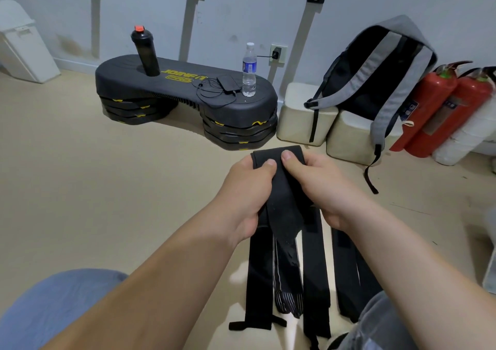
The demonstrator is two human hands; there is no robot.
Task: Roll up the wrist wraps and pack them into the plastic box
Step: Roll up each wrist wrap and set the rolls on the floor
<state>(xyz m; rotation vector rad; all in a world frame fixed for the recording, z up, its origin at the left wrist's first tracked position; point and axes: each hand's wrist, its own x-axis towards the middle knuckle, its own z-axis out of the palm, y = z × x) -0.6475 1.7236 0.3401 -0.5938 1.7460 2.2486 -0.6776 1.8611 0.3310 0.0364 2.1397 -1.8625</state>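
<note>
A black wrist wrap (281, 188) is held up in front of me by both hands. My left hand (243, 196) grips its left edge with the thumb on top. My right hand (319, 185) grips the right edge, thumb pressed near the top end. The wrap's lower part hangs down toward the floor. Several more black wrist wraps (314, 277) lie flat on the beige floor below my hands, side by side. A pale object at the right edge (489, 271) is cut off; I cannot tell if it is the plastic box.
A black exercise step platform (177, 91) stands ahead with a black shaker bottle (145, 51) and a water bottle (249, 70) on it. A grey backpack (381, 81) leans on pale blocks (303, 116), beside red fire extinguishers (440, 110). My knees show at the bottom corners.
</note>
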